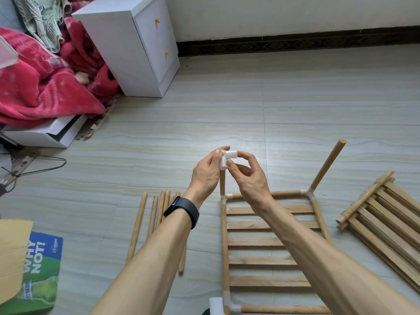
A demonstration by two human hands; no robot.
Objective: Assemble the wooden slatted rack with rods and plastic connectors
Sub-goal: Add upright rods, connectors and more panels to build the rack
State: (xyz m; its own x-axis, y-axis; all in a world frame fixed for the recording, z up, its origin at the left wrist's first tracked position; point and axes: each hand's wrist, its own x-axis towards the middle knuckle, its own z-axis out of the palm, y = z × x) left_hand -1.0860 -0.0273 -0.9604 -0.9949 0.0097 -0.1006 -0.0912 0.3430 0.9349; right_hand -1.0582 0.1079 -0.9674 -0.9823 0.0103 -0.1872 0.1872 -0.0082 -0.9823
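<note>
We have the white plastic corner connector (pixel 228 158) sitting on top of the upright round wooden rod (pixel 222 183). The rod stands in the far left corner joint of the pale wooden slatted shelf (pixel 270 242), which lies on the tiled floor. Our left hand (pixel 205 171) pinches the connector's left side between thumb and fingertips. Our right hand (pixel 247 178) pinches its sideways socket between thumb and forefinger, the other fingers loosely curled. We judge the connector light, stiff and rather smooth, so it may twist or slip. It is best held by the body near the bend and pressed straight down along the rod. The rod looks rigid but slender, and a sideways push could lever the lower joint. Loose round wooden rods (pixel 159 214) lie left of the shelf.
</note>
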